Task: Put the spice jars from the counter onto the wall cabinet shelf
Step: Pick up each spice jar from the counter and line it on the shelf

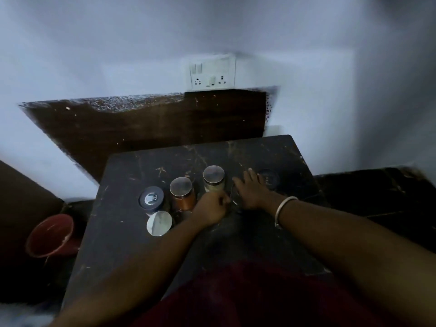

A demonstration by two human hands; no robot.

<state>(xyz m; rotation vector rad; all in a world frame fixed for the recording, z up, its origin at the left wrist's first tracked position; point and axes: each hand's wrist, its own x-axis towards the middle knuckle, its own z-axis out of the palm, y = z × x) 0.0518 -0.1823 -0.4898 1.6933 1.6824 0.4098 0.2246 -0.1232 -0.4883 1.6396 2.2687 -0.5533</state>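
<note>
At frame centre, counter (236, 152): one dark slab, scratched and flecked, with rounded far corners.
Spice jars: five I can count, all round and upright on the counter, mid-frame.
Black-lidded jar (151, 198): one, left of the group; flat dark lid with a pale label.
Copper jar (182, 194): one, orange-brown body, dull metal disc lid.
Pale jar (213, 179): one, clear body, pale contents, brushed metal lid.
Silver-lidded jar (159, 223): one, shiny lid, lowest left of the group.
Dark jar (267, 179): one, dim and blurred, right of my right hand.
My left hand (211, 208): fingers curled, beside the copper jar; I cannot tell whether it grips anything.
My right hand (250, 192): palm down, fingers straight and spread, over a blurred round rim.
Bangle (284, 208): one, thin and pale, on my right wrist.
Switchboard (210, 73): one white plate, two sockets, upper centre.
Red tub (50, 234): one, lower left.
</note>
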